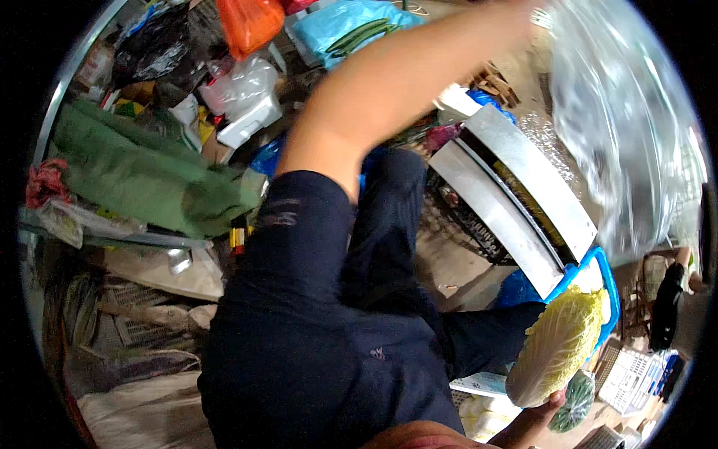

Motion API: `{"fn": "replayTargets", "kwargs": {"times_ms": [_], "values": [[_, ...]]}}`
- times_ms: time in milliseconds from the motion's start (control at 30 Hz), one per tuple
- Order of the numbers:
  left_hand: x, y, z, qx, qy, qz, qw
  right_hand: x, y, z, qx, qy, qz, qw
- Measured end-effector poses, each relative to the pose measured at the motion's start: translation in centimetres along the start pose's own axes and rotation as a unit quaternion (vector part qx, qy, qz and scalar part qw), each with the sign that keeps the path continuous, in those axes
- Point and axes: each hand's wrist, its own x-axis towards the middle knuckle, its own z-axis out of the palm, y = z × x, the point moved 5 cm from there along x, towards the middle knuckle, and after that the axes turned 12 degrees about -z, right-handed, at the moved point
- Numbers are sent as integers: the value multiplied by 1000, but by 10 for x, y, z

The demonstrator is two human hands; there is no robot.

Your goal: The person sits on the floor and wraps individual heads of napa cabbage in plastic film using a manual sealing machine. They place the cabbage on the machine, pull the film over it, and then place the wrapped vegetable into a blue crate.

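Note:
My left arm, in a dark short sleeve, reaches up and across to the top right. My left hand [526,18] is blurred at the top edge and grips the mouth of a large clear plastic bag [621,127] that hangs down the right side. My right hand [552,405] comes in at the bottom right and holds a pale yellow-green napa cabbage [559,346] from underneath, upright, just below the bag. The fingers of both hands are mostly hidden.
A blue crate [607,288] with shiny metal sheets [516,187] leaning on it stands behind the cabbage. A black crate [467,221] lies beside it. Green cloth [142,168], an orange bag [250,22], a blue bag [340,26] and white foam boxes [250,120] pile up at left. Another person [668,303] sits at far right.

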Motion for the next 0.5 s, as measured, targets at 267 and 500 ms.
{"fn": "replayTargets", "kwargs": {"times_ms": [267,500], "values": [[72,-74,-403,-311,-63,-106,942,28,27,21,46,-73,35,996],[-1,-292,-680,-205,291,-272,894,28,26,-6,104,-53,14,993]]}}
